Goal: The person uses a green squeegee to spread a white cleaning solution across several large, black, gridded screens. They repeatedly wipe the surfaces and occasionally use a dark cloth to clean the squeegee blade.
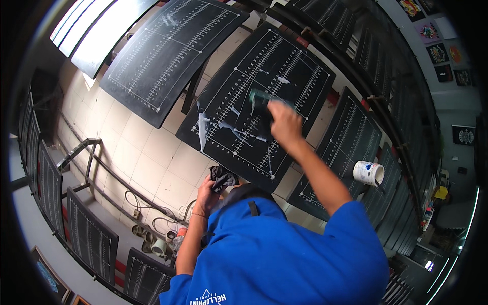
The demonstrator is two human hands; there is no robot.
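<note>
A black printing board (300, 66) with white ruled scales lies tilted in front of me. Whitish smears (203, 129) streak its near left part, and smaller patches lie toward its middle. Over the board my right hand (286, 122) is closed on a teal scraper (263, 95), whose flat edge lies at or just above the surface; it is slightly blurred and partly hidden by the fingers. Below the board's near edge, close to my body, my left hand (205, 195) grips a crumpled dark cloth (222, 178).
Similar black boards stand to the left (168, 56) and right (345, 147). A paint-stained white tub (368, 173) sits on a board at right. Metal rails (117, 175), cables and several cups (158, 247) are at lower left, by the tiled floor (152, 152).
</note>
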